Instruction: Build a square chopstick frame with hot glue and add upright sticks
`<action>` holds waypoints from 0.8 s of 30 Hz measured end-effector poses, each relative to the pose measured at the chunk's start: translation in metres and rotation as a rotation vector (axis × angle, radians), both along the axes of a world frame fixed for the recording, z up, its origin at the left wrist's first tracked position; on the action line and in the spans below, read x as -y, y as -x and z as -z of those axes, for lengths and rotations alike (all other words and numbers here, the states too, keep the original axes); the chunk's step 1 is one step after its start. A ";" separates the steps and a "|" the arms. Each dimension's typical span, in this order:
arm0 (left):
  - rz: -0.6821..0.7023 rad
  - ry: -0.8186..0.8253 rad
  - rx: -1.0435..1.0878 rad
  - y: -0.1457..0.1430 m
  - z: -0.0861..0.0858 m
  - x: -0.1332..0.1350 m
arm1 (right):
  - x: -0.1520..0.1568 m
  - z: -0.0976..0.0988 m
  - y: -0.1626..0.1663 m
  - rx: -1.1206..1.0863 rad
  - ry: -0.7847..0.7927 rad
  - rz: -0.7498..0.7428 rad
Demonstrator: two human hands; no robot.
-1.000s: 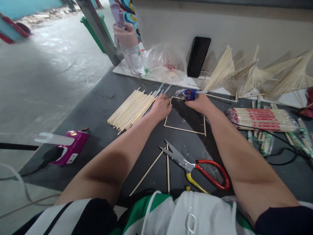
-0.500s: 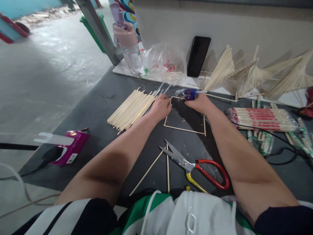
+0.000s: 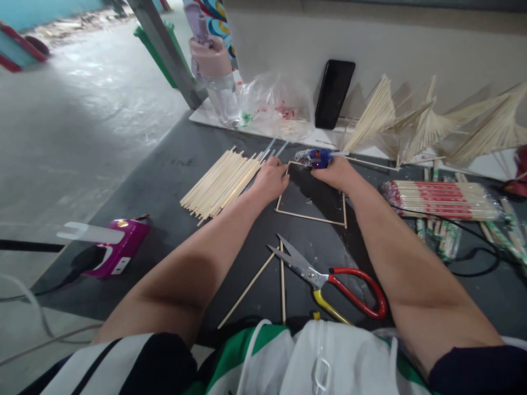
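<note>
A square frame of thin wooden sticks (image 3: 313, 219) lies flat on the dark mat (image 3: 173, 181). My left hand (image 3: 272, 179) is closed, its fingertips pressing on the frame's far left corner. My right hand (image 3: 335, 173) grips a blue glue gun (image 3: 317, 158) whose nozzle points left at that same far edge. A loose pile of bare sticks (image 3: 222, 184) lies just left of my left hand.
Red-handled scissors (image 3: 329, 282) and two loose sticks (image 3: 267, 280) lie near me. A wrapped chopstick bundle (image 3: 444, 200) and a black cable sit right. A magenta device (image 3: 119, 247) is at left. A bottle (image 3: 214, 77), plastic bag (image 3: 278, 107), phone (image 3: 334, 94) and stick fans (image 3: 432, 126) line the wall.
</note>
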State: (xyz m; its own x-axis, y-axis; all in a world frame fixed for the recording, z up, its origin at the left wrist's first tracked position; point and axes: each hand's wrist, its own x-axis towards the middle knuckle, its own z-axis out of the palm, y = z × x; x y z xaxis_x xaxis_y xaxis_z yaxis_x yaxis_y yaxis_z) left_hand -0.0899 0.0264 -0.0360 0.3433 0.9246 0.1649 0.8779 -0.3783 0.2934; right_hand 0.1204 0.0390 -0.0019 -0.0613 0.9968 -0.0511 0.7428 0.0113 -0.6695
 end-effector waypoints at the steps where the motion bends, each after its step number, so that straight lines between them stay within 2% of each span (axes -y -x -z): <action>1: -0.001 -0.004 0.002 0.000 0.000 0.000 | 0.000 0.000 0.000 0.004 -0.002 0.000; 12: -0.006 -0.023 0.014 0.001 0.001 -0.001 | 0.002 -0.002 0.001 0.008 -0.001 -0.008; 24: -0.006 -0.016 -0.004 0.001 -0.001 0.000 | -0.001 0.004 -0.002 -0.060 -0.022 -0.041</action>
State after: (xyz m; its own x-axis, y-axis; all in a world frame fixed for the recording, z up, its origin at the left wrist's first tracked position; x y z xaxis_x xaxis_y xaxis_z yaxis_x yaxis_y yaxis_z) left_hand -0.0905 0.0264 -0.0347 0.3384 0.9240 0.1779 0.8815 -0.3775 0.2836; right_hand 0.1225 0.0402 -0.0061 -0.1039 0.9943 -0.0241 0.7002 0.0559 -0.7118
